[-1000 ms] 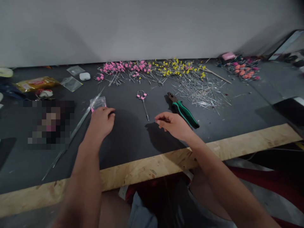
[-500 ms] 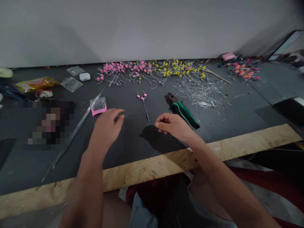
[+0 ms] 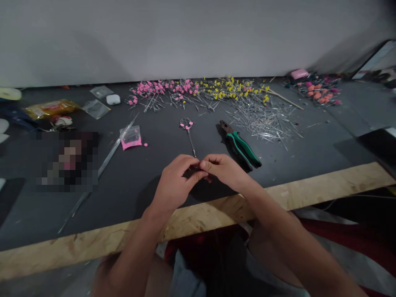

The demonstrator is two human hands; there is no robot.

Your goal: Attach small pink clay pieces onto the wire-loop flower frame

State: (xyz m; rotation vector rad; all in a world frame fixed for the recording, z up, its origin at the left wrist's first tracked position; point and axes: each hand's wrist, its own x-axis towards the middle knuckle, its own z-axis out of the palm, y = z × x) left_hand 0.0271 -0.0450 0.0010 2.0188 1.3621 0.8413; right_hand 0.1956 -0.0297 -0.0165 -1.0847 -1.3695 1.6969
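Near the table's front edge, the fingertips of my left hand (image 3: pixel 177 179) and my right hand (image 3: pixel 222 169) meet in a pinch. Whatever sits between them is too small or hidden to make out. Just beyond the fingers lies a small wire racket (image 3: pixel 191 139) with pink dots on its round mesh head, its handle end pointing at my hands. Pliers with green and black handles (image 3: pixel 243 146) lie right of it. To the left is a small clear bag with pink contents (image 3: pixel 131 140), and a single pink piece (image 3: pixel 145 144) rests beside it.
Along the wall lie piles of wire pieces with pink tips (image 3: pixel 151 88) and yellow tips (image 3: pixel 229 88), with loose wires (image 3: pixel 266 121) in front. Long thin rods (image 3: pixel 108 156) lie at left. A white case (image 3: pixel 113 99) and a yellow packet (image 3: pixel 52 108) sit further back.
My left hand has moved right, away from the clear bag, to meet my right hand. The pink piece beside the bag now shows. The racket and pliers stay in place on the table.
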